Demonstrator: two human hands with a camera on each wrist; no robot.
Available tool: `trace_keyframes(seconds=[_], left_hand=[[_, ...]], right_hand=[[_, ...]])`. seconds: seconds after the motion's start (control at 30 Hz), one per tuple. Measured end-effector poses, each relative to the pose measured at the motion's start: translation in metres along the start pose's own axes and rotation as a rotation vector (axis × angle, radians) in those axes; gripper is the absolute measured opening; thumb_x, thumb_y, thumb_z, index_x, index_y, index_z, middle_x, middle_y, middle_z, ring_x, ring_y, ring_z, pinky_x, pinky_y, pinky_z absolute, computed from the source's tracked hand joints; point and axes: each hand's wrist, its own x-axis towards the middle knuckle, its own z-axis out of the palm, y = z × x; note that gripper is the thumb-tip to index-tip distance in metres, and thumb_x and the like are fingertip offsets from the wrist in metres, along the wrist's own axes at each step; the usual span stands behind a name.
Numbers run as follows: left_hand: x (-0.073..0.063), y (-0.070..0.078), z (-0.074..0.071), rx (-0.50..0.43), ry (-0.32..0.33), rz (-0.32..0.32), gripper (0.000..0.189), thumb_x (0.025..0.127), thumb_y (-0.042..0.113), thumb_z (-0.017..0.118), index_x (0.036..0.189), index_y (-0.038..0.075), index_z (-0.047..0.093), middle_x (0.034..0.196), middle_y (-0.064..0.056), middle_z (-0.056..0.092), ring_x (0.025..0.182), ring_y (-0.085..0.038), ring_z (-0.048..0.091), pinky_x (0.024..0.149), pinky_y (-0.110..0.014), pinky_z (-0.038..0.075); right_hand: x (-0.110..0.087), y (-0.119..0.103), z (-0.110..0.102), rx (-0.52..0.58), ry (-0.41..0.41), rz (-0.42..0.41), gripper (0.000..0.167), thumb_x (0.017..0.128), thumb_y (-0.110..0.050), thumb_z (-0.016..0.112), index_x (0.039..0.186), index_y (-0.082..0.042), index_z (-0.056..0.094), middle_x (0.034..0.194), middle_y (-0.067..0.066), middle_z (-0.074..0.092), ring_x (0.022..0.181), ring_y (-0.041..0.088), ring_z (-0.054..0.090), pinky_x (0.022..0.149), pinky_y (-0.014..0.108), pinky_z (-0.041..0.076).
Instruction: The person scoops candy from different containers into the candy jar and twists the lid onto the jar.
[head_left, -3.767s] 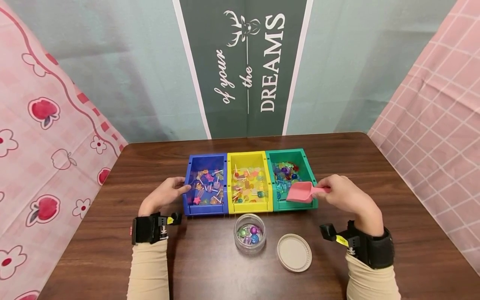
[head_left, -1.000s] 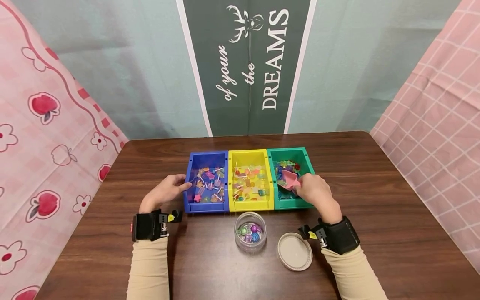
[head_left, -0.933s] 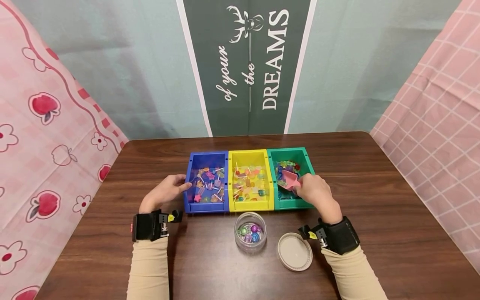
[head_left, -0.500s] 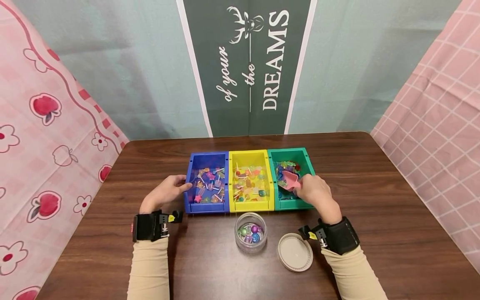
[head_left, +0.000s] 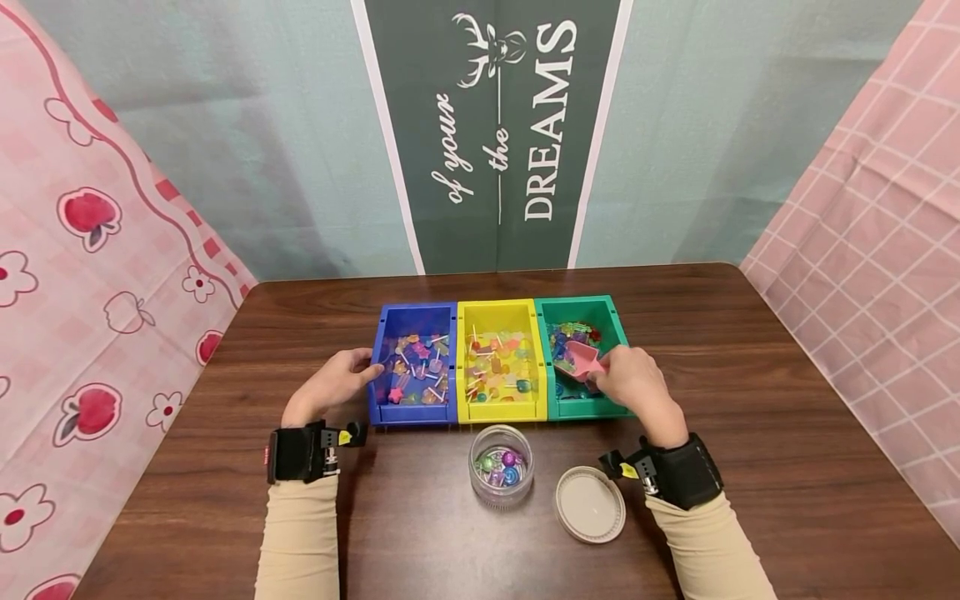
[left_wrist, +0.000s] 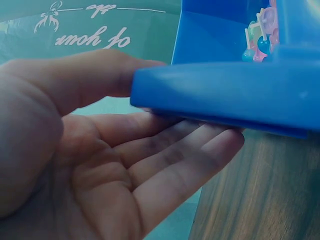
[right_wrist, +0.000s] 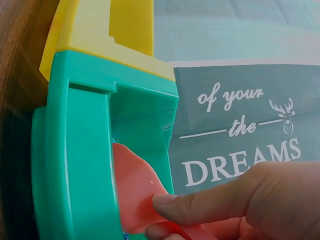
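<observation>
My right hand [head_left: 628, 377] grips a small pink scoop [head_left: 579, 360] by its handle, with the thumb along the top in the right wrist view. The scoop's blade is down inside the green bin [head_left: 592, 407], among blue, green and purple beads. At the other end of the row, my left hand [head_left: 330, 383] holds the side of the blue bin [head_left: 412, 415]. In the left wrist view its thumb [left_wrist: 115, 75] lies over the bin's edge and the fingers [left_wrist: 185, 170] reach beneath. The blue bin has lollipop-shaped and star-shaped charms in it.
A yellow bin [head_left: 502, 412] with more small charms stands between the other two. In front of it is a clear round jar [head_left: 501, 492] with several shiny beads inside. A pale round lid [head_left: 590, 505] lies to the jar's right on the wooden table [head_left: 420, 533].
From about four seconds ago, my right hand has moved left and brought the scoop from above the green bin's front right down into the beads. My left hand has stayed at the blue bin.
</observation>
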Motion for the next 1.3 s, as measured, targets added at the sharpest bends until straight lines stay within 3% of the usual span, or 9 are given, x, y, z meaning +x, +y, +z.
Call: trace_keyframes(seconds=[0.23,0.6,0.9,1.13,1.3], left_hand=[[0.000,0.003,0.000,-0.003,-0.004,0.000,0.045,0.102,0.017,0.045,0.135,-0.013,0.044,0.123,-0.029,0.061,0.106,-0.029,0.061,0.098,-0.049,0.050],[0.001,0.002,-0.001,-0.011,-0.005,-0.004,0.044,0.102,0.016,0.044,0.135,-0.012,0.044,0.124,-0.029,0.061,0.108,-0.030,0.061,0.100,-0.050,0.048],[0.000,0.001,0.000,-0.017,-0.005,-0.018,0.045,0.102,0.018,0.044,0.137,-0.011,0.044,0.126,-0.029,0.060,0.108,-0.031,0.060,0.102,-0.052,0.047],[0.001,0.001,-0.001,-0.013,-0.008,-0.006,0.045,0.102,0.017,0.044,0.136,-0.012,0.044,0.124,-0.029,0.061,0.106,-0.029,0.061,0.101,-0.051,0.048],[0.000,0.001,0.000,-0.020,-0.006,-0.011,0.044,0.102,0.018,0.045,0.136,-0.012,0.045,0.124,-0.029,0.061,0.106,-0.031,0.061,0.101,-0.051,0.048]], right_hand=[[-0.001,0.001,-0.003,0.022,0.000,-0.006,0.034,0.091,-0.021,0.064,0.108,0.008,0.069,0.087,0.020,0.067,0.067,0.022,0.049,0.052,0.025,0.034],[0.000,0.002,-0.002,0.068,0.031,0.011,0.036,0.093,-0.021,0.062,0.111,0.010,0.066,0.066,0.013,0.066,0.050,0.013,0.053,0.049,0.023,0.038],[0.001,-0.002,0.003,0.083,0.082,0.053,0.039,0.092,-0.020,0.062,0.116,0.012,0.064,0.078,0.021,0.067,0.060,0.022,0.053,0.048,0.023,0.038],[0.005,-0.008,0.013,0.130,0.103,0.090,0.028,0.093,-0.017,0.061,0.101,0.009,0.069,0.065,0.014,0.063,0.055,0.020,0.052,0.047,0.022,0.038],[0.008,-0.007,0.018,0.123,0.134,0.104,0.030,0.092,-0.018,0.061,0.104,0.009,0.069,0.073,0.018,0.064,0.062,0.024,0.052,0.048,0.023,0.036]])
